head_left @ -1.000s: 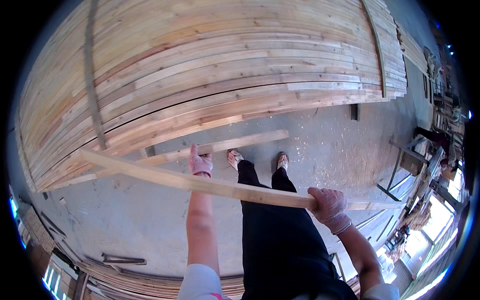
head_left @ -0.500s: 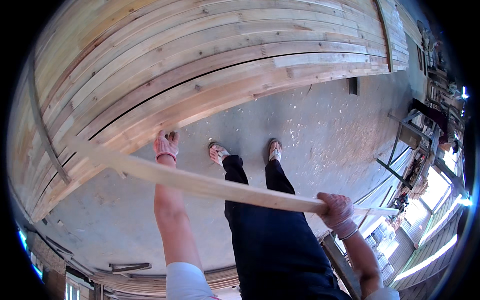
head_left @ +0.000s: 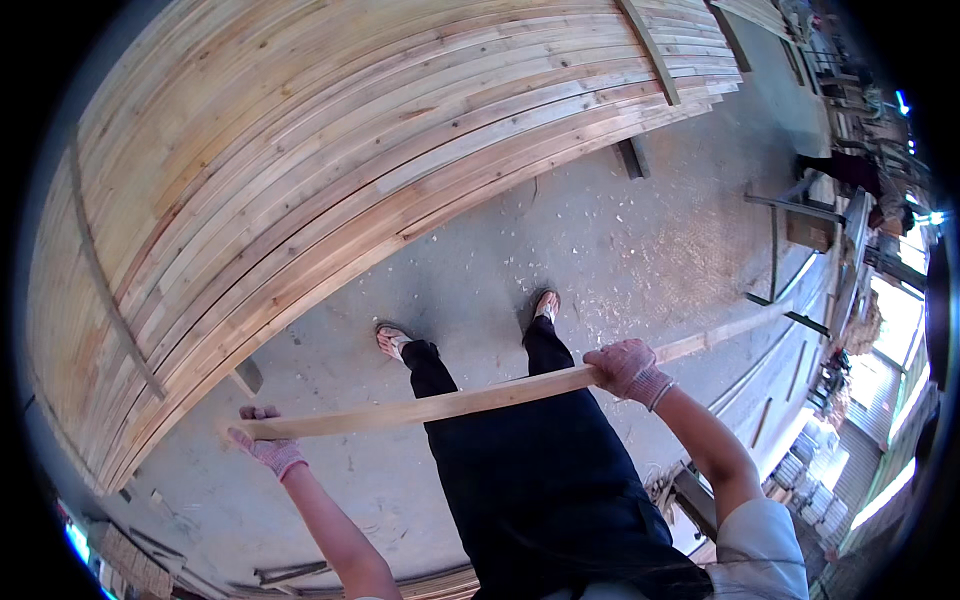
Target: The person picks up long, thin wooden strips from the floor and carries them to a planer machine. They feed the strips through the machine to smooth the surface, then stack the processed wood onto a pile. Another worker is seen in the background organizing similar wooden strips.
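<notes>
A long, narrow wooden board (head_left: 450,404) crosses in front of my legs, slanting up to the right. My left hand (head_left: 266,446), in a pinkish knit glove, is closed around the board near its left end. My right hand (head_left: 624,370), gloved alike, grips it farther right, and the board runs on past that hand toward the right. Beyond it lies a wide stack of pale wooden boards (head_left: 400,150), its near edge apart from both hands.
Thin wooden strips (head_left: 652,52) lie across the stack, which rests on supports such as a block (head_left: 632,158). Wood chips dot the grey floor (head_left: 600,240). At far right, another person (head_left: 860,175) is near a metal-framed stand (head_left: 800,210). My feet stand between stack and board.
My left hand has left the stack's edge and taken hold of the board's left end. That end has swung off the stack toward me; my right hand keeps its grip.
</notes>
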The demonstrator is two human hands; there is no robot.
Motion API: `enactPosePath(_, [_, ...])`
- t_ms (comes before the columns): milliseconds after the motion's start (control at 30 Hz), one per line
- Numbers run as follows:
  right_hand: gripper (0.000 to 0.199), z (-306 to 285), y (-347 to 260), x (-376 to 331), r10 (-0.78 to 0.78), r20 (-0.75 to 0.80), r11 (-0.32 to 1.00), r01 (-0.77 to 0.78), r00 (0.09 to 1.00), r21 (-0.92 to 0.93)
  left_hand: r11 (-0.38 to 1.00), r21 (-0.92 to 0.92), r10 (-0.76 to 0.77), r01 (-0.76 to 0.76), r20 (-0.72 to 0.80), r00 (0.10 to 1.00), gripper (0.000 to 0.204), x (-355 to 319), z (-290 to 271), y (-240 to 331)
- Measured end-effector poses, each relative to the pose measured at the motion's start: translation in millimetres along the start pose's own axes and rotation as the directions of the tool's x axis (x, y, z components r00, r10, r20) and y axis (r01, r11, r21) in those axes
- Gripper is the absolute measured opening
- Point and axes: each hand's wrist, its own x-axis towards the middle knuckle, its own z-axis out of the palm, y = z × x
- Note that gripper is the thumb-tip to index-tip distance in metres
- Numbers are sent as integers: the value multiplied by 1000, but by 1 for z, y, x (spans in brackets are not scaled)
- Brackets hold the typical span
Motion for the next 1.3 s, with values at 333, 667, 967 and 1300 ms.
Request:
enactPosePath(333, [36,-53,170,-27,-172,-278,984,178,945,-7,992,110,114,-66,-519,847,32,-143,41,-128])
enactPosePath(667, [43,-136,396,-7,291,-67,830,-287,954,-479,802,162,-474,574,-413,778,40,-184,329,-374])
enactPosePath(967, [53,-117,461,146,185,-111,905,-214,976,-369,949,62,-259,309,-406,876,60,-61,339,-472])
enactPosePath(1300, [45,-113,518,243,-80,-56,941,57,995,-334,972,-51,-221,229,-524,823,67,-37,368,-459])
